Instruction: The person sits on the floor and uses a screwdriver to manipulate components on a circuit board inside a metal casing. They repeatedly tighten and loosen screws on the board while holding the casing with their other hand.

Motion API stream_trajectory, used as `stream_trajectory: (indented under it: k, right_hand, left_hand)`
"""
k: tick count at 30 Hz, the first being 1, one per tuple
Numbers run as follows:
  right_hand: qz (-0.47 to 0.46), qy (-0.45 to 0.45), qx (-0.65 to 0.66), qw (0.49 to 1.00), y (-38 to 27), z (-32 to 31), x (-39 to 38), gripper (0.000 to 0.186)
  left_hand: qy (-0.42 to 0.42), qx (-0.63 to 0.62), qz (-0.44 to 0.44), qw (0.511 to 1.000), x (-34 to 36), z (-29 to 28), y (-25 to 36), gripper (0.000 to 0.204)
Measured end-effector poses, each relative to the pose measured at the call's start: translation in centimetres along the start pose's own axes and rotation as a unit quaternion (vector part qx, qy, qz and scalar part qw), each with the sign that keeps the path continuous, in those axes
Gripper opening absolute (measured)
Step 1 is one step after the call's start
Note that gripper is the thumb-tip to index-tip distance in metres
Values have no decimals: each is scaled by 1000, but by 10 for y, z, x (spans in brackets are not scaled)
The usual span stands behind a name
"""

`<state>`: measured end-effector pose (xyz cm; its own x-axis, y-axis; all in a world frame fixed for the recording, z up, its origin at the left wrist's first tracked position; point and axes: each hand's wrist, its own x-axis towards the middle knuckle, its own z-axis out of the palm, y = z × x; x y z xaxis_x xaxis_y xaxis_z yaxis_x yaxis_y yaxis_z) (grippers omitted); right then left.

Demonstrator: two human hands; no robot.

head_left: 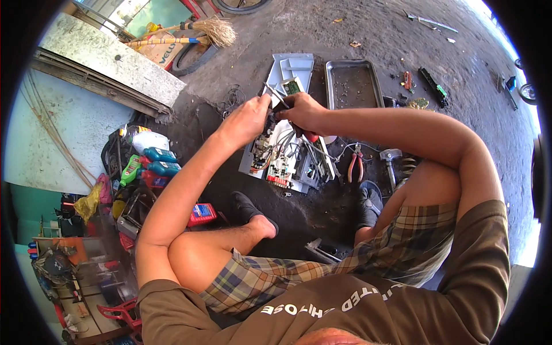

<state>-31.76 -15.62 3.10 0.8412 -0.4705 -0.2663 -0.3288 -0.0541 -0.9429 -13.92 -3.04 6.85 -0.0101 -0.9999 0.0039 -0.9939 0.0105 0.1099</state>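
Observation:
My right hand (305, 112) is closed around a screwdriver. Its red handle (311, 136) shows below my fingers, and a thin metal shaft (275, 92) sticks out toward the upper left. Close beside it, my left hand (248, 122) has its fingers pinched together; what they hold is hidden. Both hands are over an opened electronic unit (282, 164), a pale housing full of circuit boards, grey wires and red connectors. A green circuit board (292, 87) lies just beyond my fingers, on a light grey metal panel (291, 62).
Right of the unit lie red-handled pliers (356, 164) and a hammer (390, 156). A metal tray (378, 86) with small bits stands farther off, near a black strip (432, 86). Bottles (161, 155) crowd the left, below a white cabinet (109, 63). A straw broom (215, 31) lies at the back.

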Motion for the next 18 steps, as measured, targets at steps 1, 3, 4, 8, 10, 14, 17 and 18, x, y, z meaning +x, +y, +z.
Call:
stream_trajectory:
  k: [1, 3, 4, 8, 10, 14, 17, 18]
  right_hand:
    - [9, -1, 4, 1000, -3, 0, -1, 29]
    - [-9, 9, -17, 1000, -1, 2, 0, 30]
    - [-18, 14, -28, 999, 0, 2, 0, 30]
    - [-4, 16, -20, 1000, -4, 8, -2, 29]
    - [-9, 18, -40, 999, -4, 2, 1, 26]
    - [-8, 25, -77, 997, -15, 2, -11, 25]
    - [-1, -10, -61, 998, -17, 2, -13, 24]
    - [-15, -7, -65, 998, -14, 1, -11, 24]
  left_hand:
    - [8, 3, 3, 1000, -2, 2, 0, 18]
    - [2, 6, 11, 1000, 0, -1, 4, 18]
    - [-12, 5, 14, 1000, 2, -5, 3, 18]
    - [-29, -9, 36, 999, 2, -17, -2, 17]
    - [-10, 10, 14, 1000, 3, -10, 4, 19]
    - [0, 25, 11, 1000, 2, -2, -1, 21]
    - [0, -6, 66, 998, 0, -17, -8, 26]
    - [-9, -2, 66, 998, 0, -23, -4, 28]
